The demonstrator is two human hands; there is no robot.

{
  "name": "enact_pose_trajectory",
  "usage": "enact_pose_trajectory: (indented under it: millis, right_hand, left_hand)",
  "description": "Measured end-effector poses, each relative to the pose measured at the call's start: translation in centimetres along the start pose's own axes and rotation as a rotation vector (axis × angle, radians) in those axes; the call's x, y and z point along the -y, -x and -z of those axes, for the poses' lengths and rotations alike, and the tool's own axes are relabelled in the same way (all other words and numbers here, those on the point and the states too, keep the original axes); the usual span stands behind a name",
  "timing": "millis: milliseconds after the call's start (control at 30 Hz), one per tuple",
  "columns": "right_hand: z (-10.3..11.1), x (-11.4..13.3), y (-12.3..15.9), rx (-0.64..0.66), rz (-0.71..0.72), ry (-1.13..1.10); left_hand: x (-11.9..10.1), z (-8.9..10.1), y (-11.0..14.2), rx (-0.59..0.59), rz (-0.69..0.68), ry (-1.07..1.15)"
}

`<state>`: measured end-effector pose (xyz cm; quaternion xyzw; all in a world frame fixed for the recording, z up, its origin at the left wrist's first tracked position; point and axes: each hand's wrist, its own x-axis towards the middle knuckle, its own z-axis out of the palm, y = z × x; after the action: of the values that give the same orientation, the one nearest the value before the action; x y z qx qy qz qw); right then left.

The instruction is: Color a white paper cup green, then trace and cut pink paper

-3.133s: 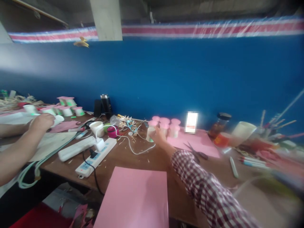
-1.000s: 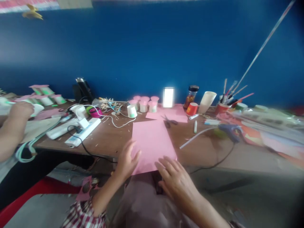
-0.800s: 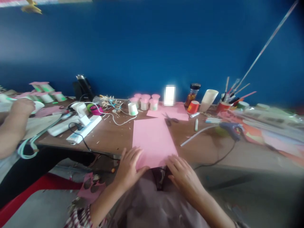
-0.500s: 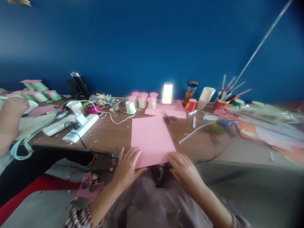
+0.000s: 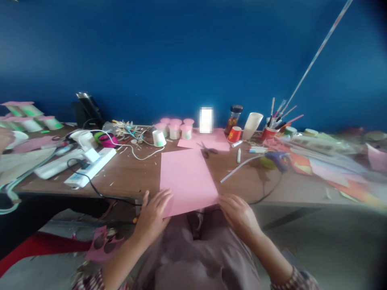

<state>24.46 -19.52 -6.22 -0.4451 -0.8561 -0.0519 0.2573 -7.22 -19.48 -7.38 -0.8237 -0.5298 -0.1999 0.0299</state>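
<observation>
Rectangular pink paper sheet (image 5: 188,179), lower centre of frame: left hand (image 5: 153,213) is gripping its lower-left corner; right hand (image 5: 239,215) is touching its lower-right corner, closure unclear. Apparently aligning; next move seemingly calling for even handling.

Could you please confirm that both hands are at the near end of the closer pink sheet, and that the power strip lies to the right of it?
Not quite: the head view shows the power strip to the left of the closer pink sheet, not the right. The left hand and right hand are indeed at its near end.
</observation>
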Motion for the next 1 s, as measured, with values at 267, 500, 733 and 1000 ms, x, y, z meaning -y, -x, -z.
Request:
enact_pose_trajectory:
  millis: [267, 500, 733, 1000]
  right_hand:
    - [0.2, 0.4, -1.5, 0.056, -0.011, 0.071]
    - [0.5, 0.4, -2.5, 0.060, 0.013, 0.057]
    - [0.3, 0.9, -1.9, 0.033, 0.067, -0.026]
    - [-0.1, 1.5, -2.6, 0.093, 0.069, -0.177]
  left_hand:
    - [0.3, 0.4, 0.5, -0.039, -0.097, 0.005]
    - [0.4, 0.7, 0.8, -0.015, -0.102, -0.025]
    - [2.2, 1.6, 0.7, 0.040, -0.122, -0.062]
    - [2.6, 3.5, -0.8, 0.165, -0.051, -0.021]
